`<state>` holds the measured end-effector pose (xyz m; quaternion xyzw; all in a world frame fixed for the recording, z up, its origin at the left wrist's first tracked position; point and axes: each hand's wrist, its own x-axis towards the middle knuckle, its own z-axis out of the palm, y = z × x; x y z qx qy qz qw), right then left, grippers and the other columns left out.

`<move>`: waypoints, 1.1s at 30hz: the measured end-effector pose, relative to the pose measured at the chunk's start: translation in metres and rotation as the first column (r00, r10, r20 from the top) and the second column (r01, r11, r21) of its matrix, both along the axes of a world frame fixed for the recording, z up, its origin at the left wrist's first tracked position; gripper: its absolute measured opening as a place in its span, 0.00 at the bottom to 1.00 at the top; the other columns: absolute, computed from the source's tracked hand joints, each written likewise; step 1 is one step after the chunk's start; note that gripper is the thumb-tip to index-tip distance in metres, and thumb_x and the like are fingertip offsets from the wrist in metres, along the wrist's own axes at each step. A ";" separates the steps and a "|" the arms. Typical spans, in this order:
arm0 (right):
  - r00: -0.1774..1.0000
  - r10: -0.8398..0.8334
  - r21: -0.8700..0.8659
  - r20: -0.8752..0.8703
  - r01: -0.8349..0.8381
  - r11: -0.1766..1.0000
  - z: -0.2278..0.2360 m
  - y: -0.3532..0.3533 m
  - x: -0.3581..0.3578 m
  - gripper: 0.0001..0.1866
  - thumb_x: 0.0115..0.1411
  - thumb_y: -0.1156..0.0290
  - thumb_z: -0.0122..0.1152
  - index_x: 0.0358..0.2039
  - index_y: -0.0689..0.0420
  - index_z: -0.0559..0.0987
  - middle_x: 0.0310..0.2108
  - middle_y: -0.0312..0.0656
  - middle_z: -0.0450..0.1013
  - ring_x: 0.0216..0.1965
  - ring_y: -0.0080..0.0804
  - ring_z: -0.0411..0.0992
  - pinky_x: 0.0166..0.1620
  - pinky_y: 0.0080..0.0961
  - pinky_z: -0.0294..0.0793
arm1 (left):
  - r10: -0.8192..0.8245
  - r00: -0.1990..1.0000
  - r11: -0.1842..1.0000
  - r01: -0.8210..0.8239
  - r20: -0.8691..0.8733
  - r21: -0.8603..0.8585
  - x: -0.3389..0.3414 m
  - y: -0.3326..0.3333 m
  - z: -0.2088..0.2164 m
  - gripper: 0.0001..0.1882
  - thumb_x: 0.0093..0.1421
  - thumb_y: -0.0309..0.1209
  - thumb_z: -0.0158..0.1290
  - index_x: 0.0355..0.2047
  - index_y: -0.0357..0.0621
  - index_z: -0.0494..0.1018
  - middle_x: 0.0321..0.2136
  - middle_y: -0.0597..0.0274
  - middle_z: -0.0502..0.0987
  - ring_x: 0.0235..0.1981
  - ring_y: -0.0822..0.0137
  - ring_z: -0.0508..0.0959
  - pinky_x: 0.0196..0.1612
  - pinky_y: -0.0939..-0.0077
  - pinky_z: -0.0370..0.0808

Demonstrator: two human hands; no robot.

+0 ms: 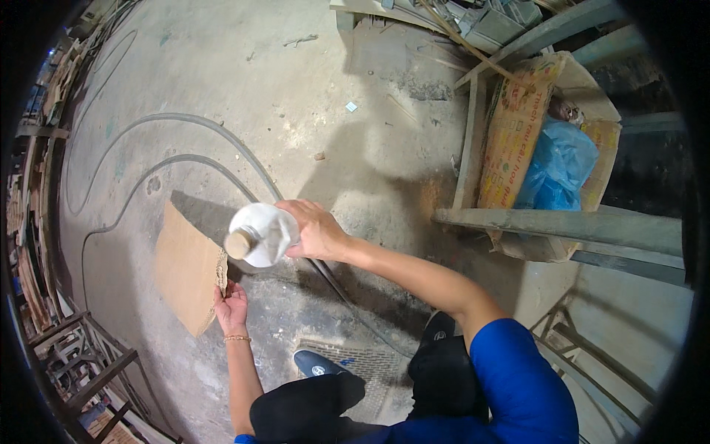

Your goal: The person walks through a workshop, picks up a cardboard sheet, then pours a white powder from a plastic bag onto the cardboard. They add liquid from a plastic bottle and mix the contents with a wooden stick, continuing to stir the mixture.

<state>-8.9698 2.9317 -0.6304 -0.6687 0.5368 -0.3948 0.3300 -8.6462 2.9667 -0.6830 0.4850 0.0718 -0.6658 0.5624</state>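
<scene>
My right hand [319,231] is closed around a white plastic bottle [272,231] with a tan cap [239,244], held up in front of me. The bottle is seen from above, and its lower part is hidden. To its left, my left hand [231,305] pinches the right edge of a flat piece of brown cardboard [185,274]. That edge looks torn and shows its corrugated layers. The cardboard is tilted and casts a shadow behind it.
A grey hose [177,117] loops over the concrete floor. At right, a printed cardboard box [518,126] holding a blue plastic bag [558,166] sits in a frame [562,222]. Stacked boards [29,222] and a metal rack [103,374] line the left. A woven mat [373,370] lies by my shoes.
</scene>
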 end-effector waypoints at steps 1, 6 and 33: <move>1.000 0.020 0.010 0.014 -0.020 1.000 -0.002 -0.003 0.000 0.42 0.38 0.60 0.71 0.53 0.55 0.62 0.48 0.46 0.66 0.50 0.45 0.65 0.53 0.42 0.63 | -0.035 0.999 0.998 0.036 -0.017 0.044 -0.004 -0.002 -0.004 0.14 0.59 0.39 0.52 0.38 0.41 0.73 0.31 0.62 0.77 0.38 0.66 0.75 0.46 0.68 0.71; 0.995 0.042 -0.041 -0.094 -0.046 0.998 -0.001 -0.011 -0.009 0.44 0.38 0.58 0.71 0.54 0.56 0.61 0.48 0.48 0.67 0.50 0.46 0.66 0.53 0.41 0.66 | -0.386 0.904 0.897 0.414 -0.183 0.153 -0.040 -0.006 -0.005 0.22 0.62 0.46 0.46 0.45 0.40 0.71 0.34 0.61 0.78 0.36 0.69 0.76 0.45 0.70 0.72; 0.974 -0.204 0.029 -0.101 0.208 0.978 -0.037 -0.167 -0.074 0.42 0.40 0.61 0.67 0.54 0.62 0.60 0.49 0.53 0.66 0.51 0.49 0.64 0.54 0.38 0.65 | -0.334 -0.874 -0.038 0.387 0.353 0.921 -0.325 -0.120 -0.053 0.84 0.19 0.68 0.64 0.62 0.41 0.19 0.61 0.35 0.17 0.62 0.36 0.18 0.56 0.28 0.29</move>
